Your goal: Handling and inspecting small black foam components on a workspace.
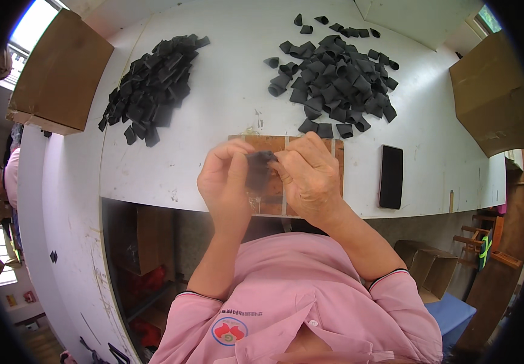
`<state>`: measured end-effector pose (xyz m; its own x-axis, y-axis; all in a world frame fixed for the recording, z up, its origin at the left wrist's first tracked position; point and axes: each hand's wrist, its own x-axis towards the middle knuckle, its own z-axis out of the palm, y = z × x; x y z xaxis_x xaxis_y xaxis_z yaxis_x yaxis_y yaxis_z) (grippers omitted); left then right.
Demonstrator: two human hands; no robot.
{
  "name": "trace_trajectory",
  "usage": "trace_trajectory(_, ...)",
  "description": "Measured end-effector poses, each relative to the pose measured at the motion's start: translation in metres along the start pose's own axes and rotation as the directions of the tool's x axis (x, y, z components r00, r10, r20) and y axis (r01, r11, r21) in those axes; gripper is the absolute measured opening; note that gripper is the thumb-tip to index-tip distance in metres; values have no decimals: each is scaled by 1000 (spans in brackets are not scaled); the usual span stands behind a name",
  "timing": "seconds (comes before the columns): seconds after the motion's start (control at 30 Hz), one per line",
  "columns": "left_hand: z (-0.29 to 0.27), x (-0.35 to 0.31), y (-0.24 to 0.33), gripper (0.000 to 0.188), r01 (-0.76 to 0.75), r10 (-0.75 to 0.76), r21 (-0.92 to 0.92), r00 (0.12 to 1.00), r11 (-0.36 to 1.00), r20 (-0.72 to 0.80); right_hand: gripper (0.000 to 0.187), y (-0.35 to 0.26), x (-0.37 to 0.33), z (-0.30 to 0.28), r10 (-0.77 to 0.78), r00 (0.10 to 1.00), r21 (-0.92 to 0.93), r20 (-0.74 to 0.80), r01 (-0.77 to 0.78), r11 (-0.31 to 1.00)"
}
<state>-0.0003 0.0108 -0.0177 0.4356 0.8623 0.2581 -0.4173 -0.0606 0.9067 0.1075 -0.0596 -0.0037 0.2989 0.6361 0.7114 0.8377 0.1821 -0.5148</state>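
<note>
Over the middle of the table's front edge, my left hand [222, 176] and my right hand [309, 173] both pinch a small black fabric piece [258, 173]. The piece hangs between them, its lower part smeared by motion. My left thumb and fingers close on its left side; my right fingertips grip its upper right corner. Beneath them lies a brown wooden board [271, 206] with pale strips. Beyond my left hand is a heap of flat black pieces [153, 82]. Farther off to the right is a heap of black pieces opened into short tubes [340, 79].
A black phone-like slab [391, 177] lies right of the board on the white table [225, 79]. Cardboard boxes stand at the left [62, 70] and right [492, 94]. Another open box [425, 267] sits below, at right. A person [11, 176] is at the far left.
</note>
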Motion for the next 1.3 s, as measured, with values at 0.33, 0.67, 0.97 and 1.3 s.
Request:
trace_trajectory(0.33,5,22,23,5,-271,178,438,954,857,243,12,9,16,-15,219,925,303,312,-315,899)
trace_trajectory(0.67,-20,-15,-59,18,10,-9,589,1000,808,-5,15,30,36,-34,472,813,500,342,-583,641)
trace_trajectory(0.97,-22,-24,-105,16,-211,-93,962,969,174,229,18,43,-50,-10,676,574,336,462,-819,466)
trace_trajectory(1.3,-41,-24,-66,12,505,-488,284,863,815,-131,14,14,-61,2,509,790,175,342,-586,791)
